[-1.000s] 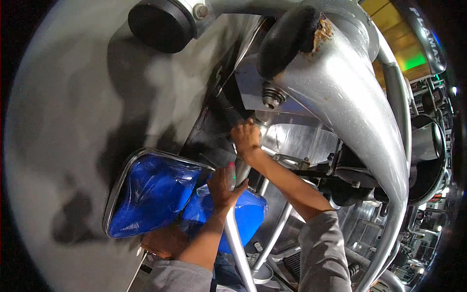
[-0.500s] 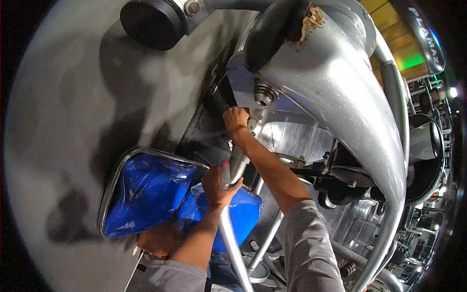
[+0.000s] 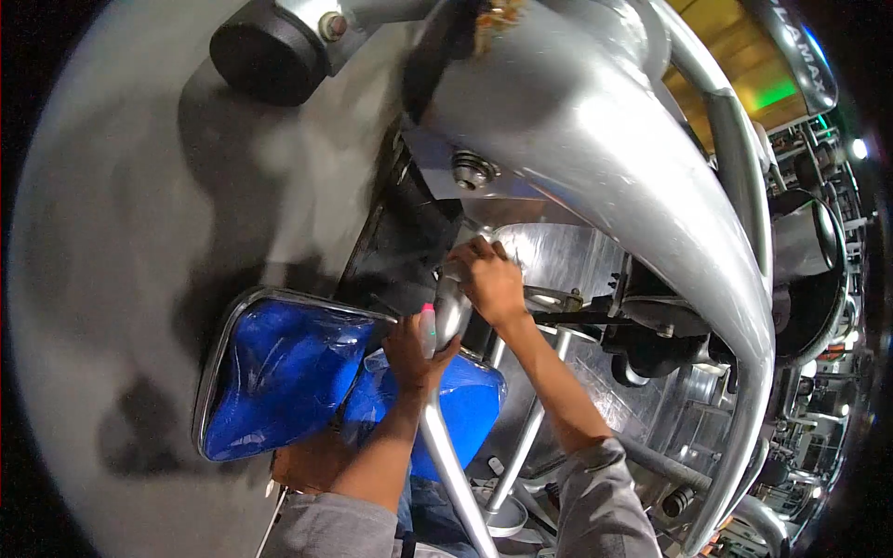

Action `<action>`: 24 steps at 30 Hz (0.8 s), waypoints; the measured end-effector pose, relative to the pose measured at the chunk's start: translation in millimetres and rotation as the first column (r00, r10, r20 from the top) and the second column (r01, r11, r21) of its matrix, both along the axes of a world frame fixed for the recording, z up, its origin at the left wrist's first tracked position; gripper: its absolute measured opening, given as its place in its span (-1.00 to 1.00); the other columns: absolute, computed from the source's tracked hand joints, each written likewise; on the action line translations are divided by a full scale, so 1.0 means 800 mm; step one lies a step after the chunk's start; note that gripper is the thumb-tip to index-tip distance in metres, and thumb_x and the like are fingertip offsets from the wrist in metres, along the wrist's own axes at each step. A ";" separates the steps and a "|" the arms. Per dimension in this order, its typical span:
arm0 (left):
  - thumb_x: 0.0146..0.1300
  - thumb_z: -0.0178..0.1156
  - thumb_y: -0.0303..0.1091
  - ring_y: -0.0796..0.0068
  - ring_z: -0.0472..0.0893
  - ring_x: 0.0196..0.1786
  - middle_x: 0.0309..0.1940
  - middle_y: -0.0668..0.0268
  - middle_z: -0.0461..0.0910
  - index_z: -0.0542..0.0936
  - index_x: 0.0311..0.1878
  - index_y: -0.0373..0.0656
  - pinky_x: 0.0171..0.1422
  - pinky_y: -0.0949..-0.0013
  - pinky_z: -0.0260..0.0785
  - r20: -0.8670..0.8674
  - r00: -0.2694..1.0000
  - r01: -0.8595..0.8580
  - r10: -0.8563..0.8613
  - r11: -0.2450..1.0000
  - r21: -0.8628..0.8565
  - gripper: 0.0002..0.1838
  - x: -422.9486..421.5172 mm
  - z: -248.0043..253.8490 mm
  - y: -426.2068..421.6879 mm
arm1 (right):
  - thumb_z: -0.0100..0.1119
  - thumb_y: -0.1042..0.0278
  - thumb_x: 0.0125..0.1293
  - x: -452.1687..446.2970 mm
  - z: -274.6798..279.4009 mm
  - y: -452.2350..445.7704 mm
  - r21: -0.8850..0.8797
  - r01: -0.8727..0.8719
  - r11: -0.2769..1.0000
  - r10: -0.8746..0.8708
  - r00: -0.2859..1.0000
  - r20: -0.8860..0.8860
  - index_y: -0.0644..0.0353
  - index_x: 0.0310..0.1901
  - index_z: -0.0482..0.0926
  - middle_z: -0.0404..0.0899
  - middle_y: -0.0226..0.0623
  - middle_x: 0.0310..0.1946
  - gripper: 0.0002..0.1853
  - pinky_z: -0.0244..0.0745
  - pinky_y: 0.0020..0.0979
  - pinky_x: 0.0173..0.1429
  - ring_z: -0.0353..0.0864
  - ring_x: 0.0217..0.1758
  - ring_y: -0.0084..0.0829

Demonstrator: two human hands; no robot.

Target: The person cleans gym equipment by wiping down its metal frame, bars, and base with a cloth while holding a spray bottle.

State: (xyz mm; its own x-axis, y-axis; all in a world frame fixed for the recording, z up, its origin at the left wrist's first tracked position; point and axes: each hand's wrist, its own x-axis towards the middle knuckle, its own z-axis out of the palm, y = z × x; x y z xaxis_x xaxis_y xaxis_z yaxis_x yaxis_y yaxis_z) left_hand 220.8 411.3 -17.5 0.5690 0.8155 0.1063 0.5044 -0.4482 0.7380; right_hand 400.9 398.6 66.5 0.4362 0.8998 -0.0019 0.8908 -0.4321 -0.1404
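White capitals reading "LAMAX" run along a curved dark housing [image 3: 807, 60] at upper right, any earlier letter cut off by the dark border of the lens. Next to it are a yellow panel [image 3: 721, 46] and a patch of green light [image 3: 775, 95].

The two hands are a little apart. The left hand [image 3: 414, 358] is closed around a slim clear bottle [image 3: 428, 333] with a pink top, its thumb beside a smooth, silvery metal tube [image 3: 452, 312]. The right hand [image 3: 490, 281] lies with bent fingers over the upper part of that tube; whether it grips anything there cannot be told.

Below the left hand, two blue cushions [image 3: 279, 381] shine under creased clear plastic, the farther-left one edged by a bright metal rim [image 3: 223, 335]. Overhead bulges a thick, glossy silver frame [image 3: 595, 121] with a rusty brown patch [image 3: 499, 19] and a stepped round fitting [image 3: 473, 171]. A black cylindrical foot [image 3: 270, 56] sits at upper left.

Behind, a plain matt grey surface [image 3: 84, 279] carries soft shadows. On the right, the room shows crowded metal equipment and a bright white lamp [image 3: 859, 149].
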 end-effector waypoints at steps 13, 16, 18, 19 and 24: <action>-0.21 0.56 -0.01 0.05 0.54 -0.07 -0.15 0.19 0.54 0.55 0.02 -0.10 -0.02 0.02 0.31 0.055 0.998 0.001 -0.010 0.990 0.143 -0.30 0.006 0.000 -0.001 | 0.24 0.72 -0.10 0.006 -0.069 0.002 0.738 0.553 0.388 -0.306 0.832 -0.463 0.15 -0.21 0.67 0.59 -0.10 -0.01 -0.64 0.41 -0.24 0.26 0.52 0.16 -0.11; -0.22 0.56 -0.01 0.04 0.54 -0.09 -0.17 0.17 0.53 0.55 0.01 -0.11 -0.03 0.02 0.32 0.056 0.998 -0.007 0.001 0.994 0.106 -0.30 0.004 -0.004 -0.001 | 0.22 0.70 -0.07 0.025 -0.088 -0.017 0.703 0.473 0.531 -0.285 0.881 -0.378 0.19 -0.24 0.67 0.63 -0.13 -0.07 -0.70 0.45 -0.26 0.22 0.58 0.11 -0.14; -0.23 0.56 -0.01 0.04 0.53 -0.10 -0.18 0.17 0.53 0.56 0.01 -0.11 -0.04 0.02 0.32 0.080 0.997 -0.015 0.009 0.997 0.075 -0.30 0.008 -0.006 0.000 | 0.21 0.67 -0.03 0.040 -0.083 -0.030 0.651 0.549 0.525 -0.249 0.830 -0.500 0.23 -0.24 0.67 0.66 -0.14 -0.11 -0.74 0.50 -0.29 0.17 0.64 0.03 -0.17; -0.24 0.56 -0.01 0.04 0.54 -0.10 -0.19 0.17 0.53 0.56 0.01 -0.11 -0.05 0.01 0.33 0.084 0.996 -0.017 0.009 0.996 0.093 -0.30 0.007 -0.005 0.000 | 0.21 0.65 -0.01 0.038 -0.068 -0.034 0.650 0.535 0.540 -0.231 0.837 -0.496 0.22 -0.22 0.68 0.67 -0.13 -0.11 -0.74 0.51 -0.29 0.14 0.66 0.01 -0.18; -0.24 0.56 -0.03 0.02 0.54 -0.12 -0.20 0.17 0.53 0.56 0.01 -0.12 -0.09 -0.01 0.33 0.071 0.997 -0.004 -0.001 0.998 0.063 -0.30 0.007 0.003 0.001 | 0.34 0.66 -0.14 0.024 -0.051 -0.029 0.724 0.338 0.601 -0.153 0.938 -0.310 0.04 -0.15 0.74 0.64 -0.15 -0.11 -0.57 0.53 -0.26 0.06 0.64 -0.02 -0.16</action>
